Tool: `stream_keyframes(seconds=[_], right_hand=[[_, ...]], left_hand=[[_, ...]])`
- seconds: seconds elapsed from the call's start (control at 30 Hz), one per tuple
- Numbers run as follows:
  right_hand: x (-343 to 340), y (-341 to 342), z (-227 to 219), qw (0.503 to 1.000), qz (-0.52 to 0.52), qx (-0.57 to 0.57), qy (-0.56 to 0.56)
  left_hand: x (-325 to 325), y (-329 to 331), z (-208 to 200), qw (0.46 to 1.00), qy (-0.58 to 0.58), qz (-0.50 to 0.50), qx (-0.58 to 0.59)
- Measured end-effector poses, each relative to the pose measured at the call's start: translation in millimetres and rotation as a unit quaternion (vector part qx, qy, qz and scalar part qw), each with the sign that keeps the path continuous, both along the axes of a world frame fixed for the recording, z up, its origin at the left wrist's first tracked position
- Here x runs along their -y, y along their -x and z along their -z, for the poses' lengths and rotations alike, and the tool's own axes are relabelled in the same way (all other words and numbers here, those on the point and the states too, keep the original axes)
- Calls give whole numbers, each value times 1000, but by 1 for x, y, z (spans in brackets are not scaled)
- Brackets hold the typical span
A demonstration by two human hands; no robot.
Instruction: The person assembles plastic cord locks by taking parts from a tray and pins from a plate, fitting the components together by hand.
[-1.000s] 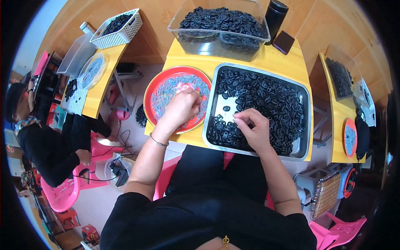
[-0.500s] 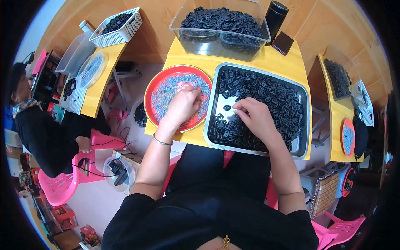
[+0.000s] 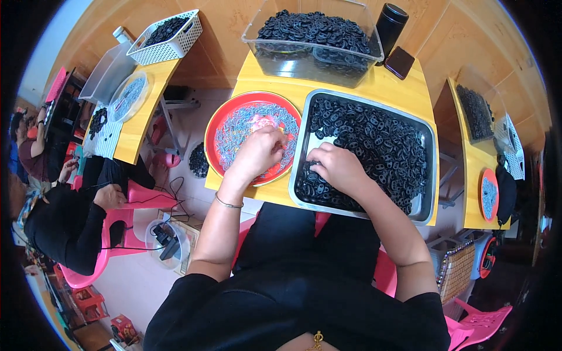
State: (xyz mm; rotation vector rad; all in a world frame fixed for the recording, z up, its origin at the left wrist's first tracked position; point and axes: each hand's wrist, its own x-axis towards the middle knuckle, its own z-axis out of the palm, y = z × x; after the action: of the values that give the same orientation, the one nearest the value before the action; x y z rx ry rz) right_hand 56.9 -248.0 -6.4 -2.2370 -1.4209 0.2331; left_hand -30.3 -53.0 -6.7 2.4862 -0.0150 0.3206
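Note:
My left hand point(image 3: 263, 151) is over the round red tray point(image 3: 240, 105) with a gold rim, its fingers bent down and pressed together. Small thin blue-grey pins point(image 3: 234, 140) lie scattered across that tray; whatever sits between those fingertips is hidden. To the right, my right hand point(image 3: 339, 168) reaches into a rectangular metal tray point(image 3: 300, 143), thumb and fingers drawn together among the pieces near its left side. Many small black oval pieces point(image 3: 380, 134) with holes in them fill this tray. I cannot make out what the right fingertips hold.
A clear plastic bin point(image 3: 316, 70) heaped with black pieces stands at the back, beside a black cylinder point(image 3: 391, 26) and a dark flat case point(image 3: 400, 62). On the left table is a white basket point(image 3: 178, 47). A person point(image 3: 64, 225) sits at left; another table point(image 3: 474, 199) stands right.
My right hand has moved left within the metal tray, its fingers curling down into the black pieces. My left hand stays over the red tray. The person at left has shifted.

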Motion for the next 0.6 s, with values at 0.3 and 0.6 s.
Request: stream_keyframes(seconds=[0.3,0.6], right_hand=[[0,-1,-5,1000,-6,-6,18],[3,-8,2,997,-3,-69,40]], left_hand=[[8,-3,6,995,-69,-72,9],[8,0,6,995,-44,-89,19]])
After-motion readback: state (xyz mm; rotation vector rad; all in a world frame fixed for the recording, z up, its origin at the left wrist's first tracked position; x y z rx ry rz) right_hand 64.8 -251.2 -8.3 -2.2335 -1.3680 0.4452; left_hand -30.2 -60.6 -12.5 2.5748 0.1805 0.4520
